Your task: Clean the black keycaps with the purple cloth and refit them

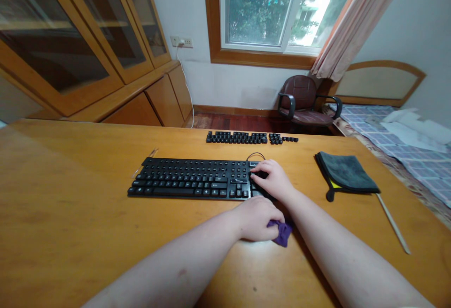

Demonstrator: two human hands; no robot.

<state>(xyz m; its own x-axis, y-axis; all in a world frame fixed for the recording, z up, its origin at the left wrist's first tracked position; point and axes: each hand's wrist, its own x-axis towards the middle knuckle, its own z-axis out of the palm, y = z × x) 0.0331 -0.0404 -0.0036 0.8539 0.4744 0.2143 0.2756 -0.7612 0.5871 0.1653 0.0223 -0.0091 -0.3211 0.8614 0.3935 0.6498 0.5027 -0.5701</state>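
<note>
A black keyboard (pixel 183 179) lies on the wooden desk, its upper rows showing bare key stems and its lower rows still fitted with keycaps. My right hand (pixel 273 179) is over the number pad at the keyboard's right end, thumb and forefinger curled toward each other at the keys; what is between the fingertips, if anything, is too small to make out. Just in front of the keyboard's right end, my left hand (pixel 260 219) is closed on a crumpled purple cloth (pixel 283 234). The two hands hide part of the number pad.
Loose black keycaps (pixel 237 138) stand in rows near the desk's far edge. To the right lie a folded dark grey cloth (pixel 347 172) and a thin pale stick (pixel 392 223). A clear strip (pixel 135 173) is by the keyboard's left end. Beyond the desk is a chair (pixel 299 94).
</note>
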